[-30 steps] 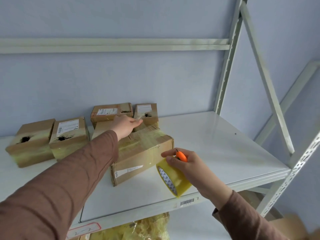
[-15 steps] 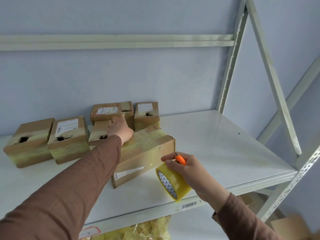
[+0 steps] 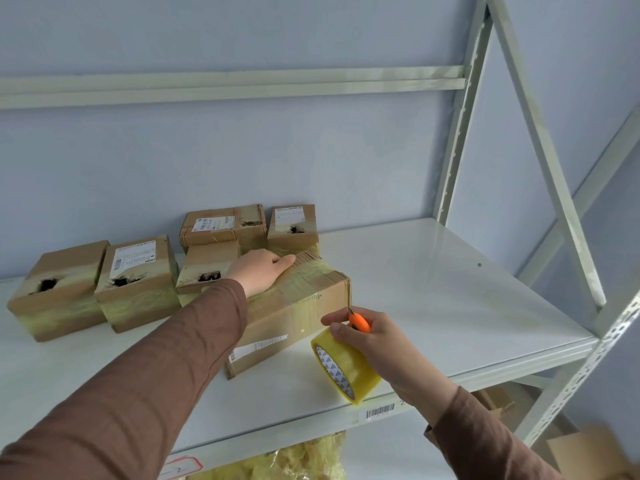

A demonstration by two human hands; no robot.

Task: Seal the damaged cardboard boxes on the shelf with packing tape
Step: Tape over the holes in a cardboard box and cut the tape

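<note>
**One box held flat, tape and knife kept ready**

The big box at the front of the shelf is pressed down by the left hand. The fingers are laid straight and flat across the top, over the shiny yellow tape already stuck there — most likely so the tape is rubbed down and the box is kept from sliding.

The tape roll is held in the right hand, just beside the front corner of the big box and above the shelf's front edge. The fingers are curled round the top of the roll, and an orange knife is pinched in the same hand, its small blade pointing up. Both are probably kept together so the tape can be cut without anything being put down. No strip of tape can be seen running from the roll to the box, so this box seems to be finished or nearly so.

Other boxes are lined up behind and to the left. Dark torn holes are seen in the far-left box, the box with the white label, the small middle box and the two back boxes — these still look open at the holes, though some yellow tape is wrapped lower down on the sides. It is judged that more sealing is left to do.

Under the shelf, a pile of crumpled yellow tape is seen.
</note>
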